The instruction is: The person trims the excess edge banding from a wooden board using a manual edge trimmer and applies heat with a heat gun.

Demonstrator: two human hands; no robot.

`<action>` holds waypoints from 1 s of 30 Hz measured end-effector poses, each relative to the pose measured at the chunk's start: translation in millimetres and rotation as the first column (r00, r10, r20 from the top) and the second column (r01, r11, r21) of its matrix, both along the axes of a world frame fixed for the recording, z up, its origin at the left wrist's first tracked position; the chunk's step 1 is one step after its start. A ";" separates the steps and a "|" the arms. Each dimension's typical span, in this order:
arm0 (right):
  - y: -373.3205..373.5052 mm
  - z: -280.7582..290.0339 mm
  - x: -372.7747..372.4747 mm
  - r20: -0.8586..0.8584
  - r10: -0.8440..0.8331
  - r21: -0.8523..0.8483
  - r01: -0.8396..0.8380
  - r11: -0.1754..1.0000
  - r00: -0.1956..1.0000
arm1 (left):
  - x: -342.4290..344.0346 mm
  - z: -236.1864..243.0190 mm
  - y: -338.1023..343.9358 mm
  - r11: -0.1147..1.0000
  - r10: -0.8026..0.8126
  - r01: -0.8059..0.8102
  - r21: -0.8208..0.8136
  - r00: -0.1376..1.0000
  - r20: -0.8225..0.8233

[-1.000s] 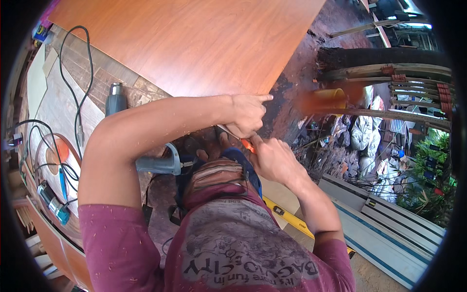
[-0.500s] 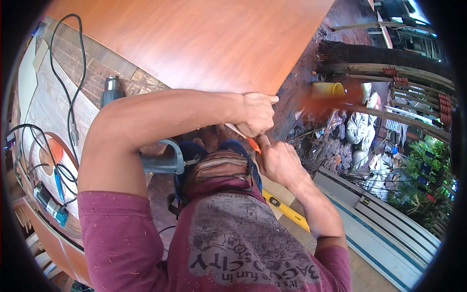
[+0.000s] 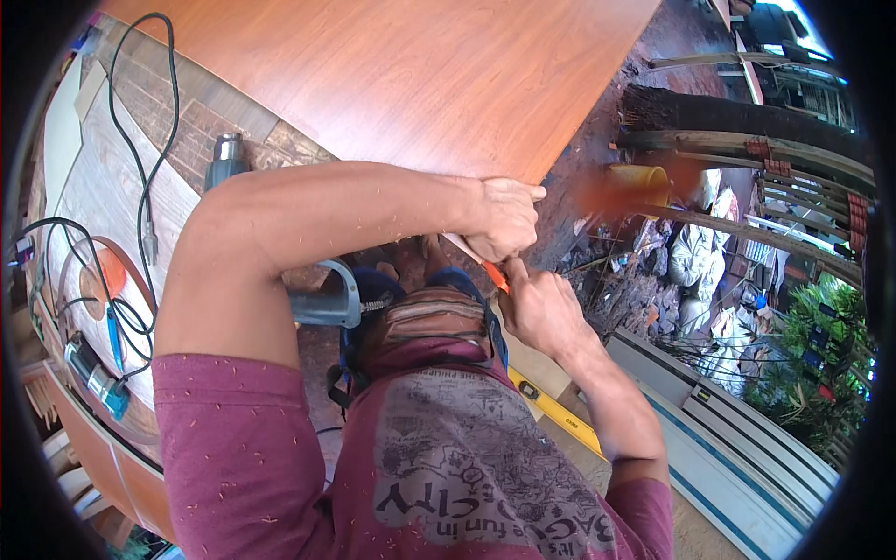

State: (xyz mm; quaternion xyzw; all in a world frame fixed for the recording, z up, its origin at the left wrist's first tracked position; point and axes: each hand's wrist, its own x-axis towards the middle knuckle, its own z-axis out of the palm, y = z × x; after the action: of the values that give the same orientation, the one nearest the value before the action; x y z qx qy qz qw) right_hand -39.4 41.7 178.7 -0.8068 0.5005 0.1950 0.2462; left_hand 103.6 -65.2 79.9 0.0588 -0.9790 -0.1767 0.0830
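Note:
A large wood-grain orange panel (image 3: 401, 75) fills the upper middle. At its near corner my left hand (image 3: 504, 218) is closed, index finger along the edge, over a thin pale strip (image 3: 461, 246); what it grips is partly hidden. Just below, my right hand (image 3: 544, 313) is closed on an orange-handled tool (image 3: 494, 274), whose end meets the strip near my left fingers. A grey-blue tool with a spring (image 3: 325, 304) lies under my left forearm, and another cylindrical tool (image 3: 227, 161) is partly behind that arm.
Cables (image 3: 169, 145), a small teal power tool (image 3: 105, 390) and grey boards (image 3: 126, 163) are at the left. A yellow level (image 3: 551, 407) and long metal rails (image 3: 714, 448) lie lower right. Timber slats, a yellow bucket (image 3: 634, 183), white sacks and plants are beyond at the right.
Both hands and the panel's corner appear slightly farther right in the picture, along with much of the surroundings. Their grips and positions relative to each other look much the same.

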 end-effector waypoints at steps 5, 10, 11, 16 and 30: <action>1.2 -3.9 -1.9 0.016 0.001 -0.021 -0.001 1.000 1.000 | -0.3 7.2 -1.8 1.000 -0.012 0.010 0.023 0.998 0.067; -0.1 -4.1 -1.9 0.028 0.010 -0.023 -0.009 1.000 1.000 | 0.1 4.1 -0.8 1.000 -0.009 0.009 -0.004 0.998 0.058; -1.0 -3.3 -1.5 0.020 0.009 -0.007 -0.008 1.000 1.000 | -0.5 2.3 -0.5 1.000 -0.003 0.004 -0.015 0.999 0.036; -1.7 -3.3 0.6 0.003 -0.004 0.014 0.004 1.000 1.000 | -0.3 9.7 -1.8 1.000 -0.005 0.005 0.003 0.995 0.096; 3.9 -18.6 -4.8 0.027 -0.016 -0.007 0.016 1.000 1.000 | 0.6 10.5 -0.6 0.998 -0.027 0.032 -0.050 0.993 0.114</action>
State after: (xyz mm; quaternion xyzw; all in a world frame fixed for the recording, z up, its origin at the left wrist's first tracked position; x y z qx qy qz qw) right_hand -44.2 45.6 160.1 -0.8061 0.5043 0.1803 0.2516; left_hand 104.2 -65.8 90.5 0.0521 -0.9871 -0.1491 0.0263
